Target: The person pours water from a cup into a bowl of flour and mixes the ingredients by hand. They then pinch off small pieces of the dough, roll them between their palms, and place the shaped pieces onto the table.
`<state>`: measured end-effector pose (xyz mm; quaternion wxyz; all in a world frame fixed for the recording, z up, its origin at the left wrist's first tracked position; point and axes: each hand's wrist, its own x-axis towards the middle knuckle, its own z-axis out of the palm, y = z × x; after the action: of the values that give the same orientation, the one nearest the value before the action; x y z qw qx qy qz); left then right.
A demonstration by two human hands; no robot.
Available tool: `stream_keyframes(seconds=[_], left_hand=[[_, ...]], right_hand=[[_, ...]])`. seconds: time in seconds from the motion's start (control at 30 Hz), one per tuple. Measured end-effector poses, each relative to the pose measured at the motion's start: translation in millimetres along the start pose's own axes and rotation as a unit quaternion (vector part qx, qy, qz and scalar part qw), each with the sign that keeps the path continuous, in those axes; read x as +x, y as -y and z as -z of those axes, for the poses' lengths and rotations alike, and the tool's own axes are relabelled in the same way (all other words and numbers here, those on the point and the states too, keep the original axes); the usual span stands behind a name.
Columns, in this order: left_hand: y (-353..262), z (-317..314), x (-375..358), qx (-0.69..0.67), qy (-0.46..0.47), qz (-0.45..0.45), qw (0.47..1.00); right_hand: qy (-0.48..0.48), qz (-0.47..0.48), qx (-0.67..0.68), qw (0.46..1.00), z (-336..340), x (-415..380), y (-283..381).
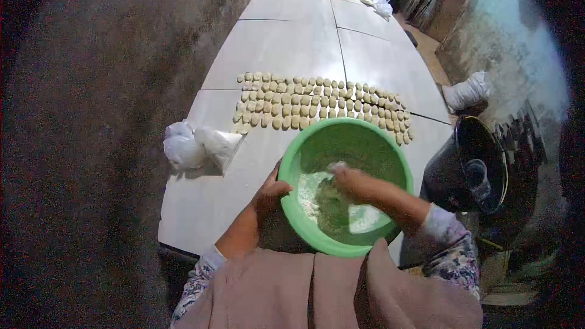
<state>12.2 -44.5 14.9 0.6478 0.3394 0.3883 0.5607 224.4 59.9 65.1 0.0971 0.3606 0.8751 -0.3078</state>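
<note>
Green plastic forms a wide, round basin on the wearer's side of the dough rows, over the near part of the pale tabletop. It looks light for its size, fairly stiff but with some give at the lip, and unlikely to break; powdered fingers could slip on its smooth wall. Opposite sides of the rim offer the surest hold. The left hand grips that rim, thumb on top, other fingers largely hidden. The right hand is blurred inside; whether it pinches anything cannot be told. White powder speckles the shaded interior beneath a thick, brighter lip.
</note>
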Motion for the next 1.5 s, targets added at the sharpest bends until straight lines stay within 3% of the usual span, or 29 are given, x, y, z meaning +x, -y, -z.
stream_keyframes(seconds=[0.03, 0.07, 0.13, 0.17, 0.23, 0.27, 0.33, 0.4, 0.43, 0.5, 0.53, 0.6, 0.63, 0.67, 0.73, 0.8, 0.87, 0.93, 0.97, 1.0, 1.03, 1.07, 1.1, 1.17, 1.23, 1.33, 1.4, 1.43, 1.5], left_hand=[[0.2, 0.5, 0.2, 0.001, -0.001, -0.001, 1.0], [-0.7, 1.2, 0.1, 0.005, 0.0, -0.001, 1.0], [-2.1, 0.1, -1.8, 0.009, -0.001, 0.0, 1.0], [-3.7, -0.6, -1.8, 0.012, 0.0, 0.002, 1.0], [-6.7, -1.4, -2.4, 0.019, 0.001, 0.004, 1.0], [-8.0, -0.4, -2.4, 0.022, 0.001, 0.005, 1.0], [-6.4, 3.4, -2.8, 0.027, 0.0, 0.002, 1.0], [-5.1, 5.4, -4.5, 0.03, 0.001, 0.001, 1.0], [-4.9, 5.9, -3.9, 0.029, 0.001, 0.001, 1.0], [-5.2, 5.6, -2.1, 0.03, 0.005, -0.001, 1.0], [-7.0, 5.9, 0.8, 0.032, 0.01, 0.0, 0.999], [-8.4, 3.2, -4.4, 0.034, 0.01, 0.0, 0.999], [-8.6, 2.4, -3.8, 0.034, 0.011, 0.001, 0.999], [-9.8, 1.9, -3.4, 0.034, 0.012, 0.002, 0.999], [-14.3, 1.2, -2.7, 0.032, 0.017, 0.008, 0.999], [-17.1, -1.4, -9.9, 0.031, 0.02, 0.007, 0.999], [-17.8, 1.3, -10.8, 0.032, 0.018, 0.008, 0.999], [-19.7, 3.3, -11.2, 0.04, 0.016, 0.006, 0.999], [-20.6, 4.8, -8.6, 0.045, 0.017, 0.007, 0.999], [-19.9, 5.2, -12.2, 0.046, 0.015, 0.006, 0.999], [-20.6, 4.9, -12.3, 0.048, 0.015, 0.007, 0.999], [-20.9, 4.5, -11.8, 0.047, 0.016, 0.009, 0.999], [-21.0, 3.4, -11.8, 0.043, 0.017, 0.012, 0.999], [-22.0, 0.5, -14.4, 0.037, 0.019, 0.017, 0.999], [-19.8, 1.1, -12.0, 0.041, 0.02, 0.018, 0.999], [-15.9, 3.0, -4.9, 0.06, 0.014, 0.003, 0.998], [-19.5, 0.1, -1.8, 0.059, 0.012, 0.01, 0.998], [-25.6, -0.3, -4.0, 0.044, 0.025, 0.05, 0.998], [-12.5, 10.6, 5.1, 0.06, 0.043, 0.023, 0.997]], right_hand=[[-0.006, 0.107, -0.043, 0.993, -17.9, 5.6, -11.0], [0.037, 0.086, 0.047, 0.994, -7.1, -15.8, 24.7], [0.091, 0.179, -0.073, 0.977, -27.5, -17.2, 39.4], [0.092, 0.178, -0.072, 0.977, -25.0, -18.8, 40.7], [0.256, 0.16, -0.018, 0.953, -9.6, -21.5, 46.2], [0.257, 0.161, -0.021, 0.953, 0.7, -22.7, 47.1], [0.223, 0.084, 0.001, 0.971, 23.0, -25.8, 37.7], [0.052, 0.093, -0.036, 0.994, 23.1, -9.0, -0.8], [0.053, 0.092, -0.035, 0.994, 23.0, -6.9, -4.5], [-0.147, -0.008, 0.012, 0.989, 23.8, -4.8, -10.0], [-0.147, -0.009, 0.012, 0.989, 24.1, 0.1, -7.8], [-0.157, -0.15, 0.105, 0.97, 18.1, 11.5, 2.3], [-0.171, -0.142, 0.212, 0.952, 0.1, 24.2, -9.4], [-0.173, -0.145, 0.213, 0.951, -5.2, 24.1, -1.0], [-0.154, -0.018, 0.096, 0.983, -18.5, 28.2, 20.1], [-0.004, 0.075, 0.175, 0.982, -48.3, 34.5, 20.0], [0.116, 0.065, 0.158, 0.979, -15.9, 0.0, 66.4], [0.126, 0.186, 0.023, 0.974, -29.1, -15.9, 52.7], [0.177, 0.191, -0.012, 0.965, -27.1, -23.2, 48.0], [0.213, 0.265, -0.072, 0.938, -15.8, -30.4, 38.8], [0.338, 0.11, -0.114, 0.928, 36.4, -49.3, 83.3], [0.304, 0.18, -0.115, 0.928, 33.1, -53.5, 50.5], [0.311, 0.074, -0.147, 0.936, 30.8, -53.2, 29.8], [0.257, 0.082, -0.209, 0.94, 20.4, -52.3, -42.2], [0.197, 0.092, -0.271, 0.938, 15.5, -55.2, -58.9], [0.261, 0.032, -0.153, 0.953, -5.2, -68.4, -43.5], [0.155, 0.05, 0.052, 0.985, -22.9, -80.4, -21.0], [0.153, 0.049, 0.052, 0.986, -20.5, -75.9, -3.4], [0.323, -0.02, 0.09, 0.942, -3.9, -63.7, 33.1]])
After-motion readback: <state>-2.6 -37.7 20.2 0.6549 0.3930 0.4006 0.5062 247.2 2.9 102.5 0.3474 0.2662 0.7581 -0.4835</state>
